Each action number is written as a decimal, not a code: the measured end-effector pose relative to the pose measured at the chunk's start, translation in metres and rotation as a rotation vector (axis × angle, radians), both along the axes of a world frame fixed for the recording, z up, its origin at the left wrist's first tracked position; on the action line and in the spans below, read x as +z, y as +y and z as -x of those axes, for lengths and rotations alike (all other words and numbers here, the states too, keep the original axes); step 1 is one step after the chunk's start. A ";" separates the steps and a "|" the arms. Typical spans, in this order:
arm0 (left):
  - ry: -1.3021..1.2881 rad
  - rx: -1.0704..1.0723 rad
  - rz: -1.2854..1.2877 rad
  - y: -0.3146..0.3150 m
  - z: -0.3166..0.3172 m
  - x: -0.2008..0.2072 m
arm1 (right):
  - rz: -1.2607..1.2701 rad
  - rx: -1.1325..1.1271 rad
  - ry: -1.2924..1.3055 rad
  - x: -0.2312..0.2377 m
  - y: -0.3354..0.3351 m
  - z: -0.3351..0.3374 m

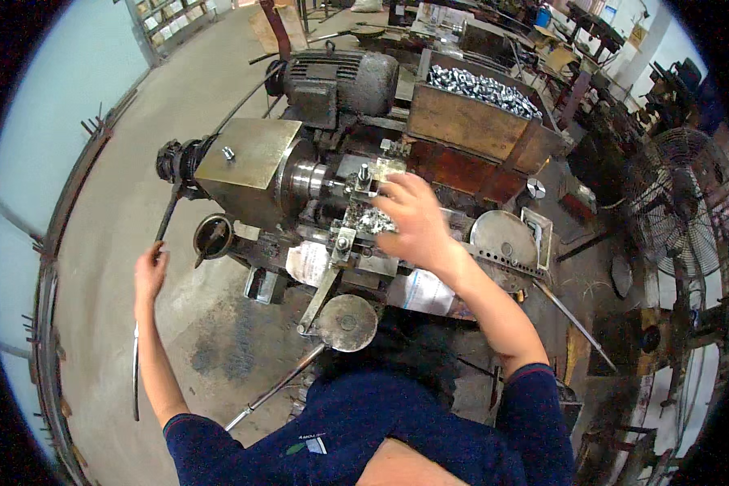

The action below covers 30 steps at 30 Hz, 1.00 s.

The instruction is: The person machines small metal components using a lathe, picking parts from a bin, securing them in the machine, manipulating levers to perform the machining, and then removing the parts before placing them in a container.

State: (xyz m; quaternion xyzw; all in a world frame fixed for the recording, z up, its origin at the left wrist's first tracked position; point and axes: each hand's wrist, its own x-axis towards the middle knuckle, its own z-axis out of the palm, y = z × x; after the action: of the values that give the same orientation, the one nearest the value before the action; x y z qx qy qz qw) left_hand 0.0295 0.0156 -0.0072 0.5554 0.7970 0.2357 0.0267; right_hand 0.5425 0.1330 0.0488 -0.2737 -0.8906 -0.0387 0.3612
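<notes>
At the lathe's middle, by the chuck, our right hand hovered w/ fingers spread, holding nothing we could see, over the small shiny parts piled on the carriage. Our left hand was closed round the long lever at the machine's left end. Best, we judged, to keep fingers clear of the chuck & pick one part at a time. The part under the palm was hidden; the bin of parts behind was blurry.
</notes>
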 end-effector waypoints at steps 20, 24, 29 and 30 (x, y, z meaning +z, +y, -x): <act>-0.434 0.091 0.054 -0.070 -0.028 -0.021 | 0.052 -0.100 -0.402 0.013 0.038 0.071; -0.450 0.155 0.116 -0.056 -0.008 -0.048 | -0.063 -0.086 -0.129 0.055 0.066 0.017; -0.400 0.150 0.123 -0.044 -0.022 -0.038 | -0.172 -0.565 -0.120 0.085 0.132 -0.042; -0.411 0.134 0.105 -0.037 -0.021 -0.041 | -0.125 -0.588 -0.090 0.082 0.135 -0.049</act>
State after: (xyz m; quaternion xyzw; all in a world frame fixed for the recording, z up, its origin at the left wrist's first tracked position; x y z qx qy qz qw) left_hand 0.0501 -0.0213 -0.0481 0.4395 0.8210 0.3033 0.2018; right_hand 0.5918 0.2678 0.1306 -0.4949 -0.7843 -0.2083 0.3107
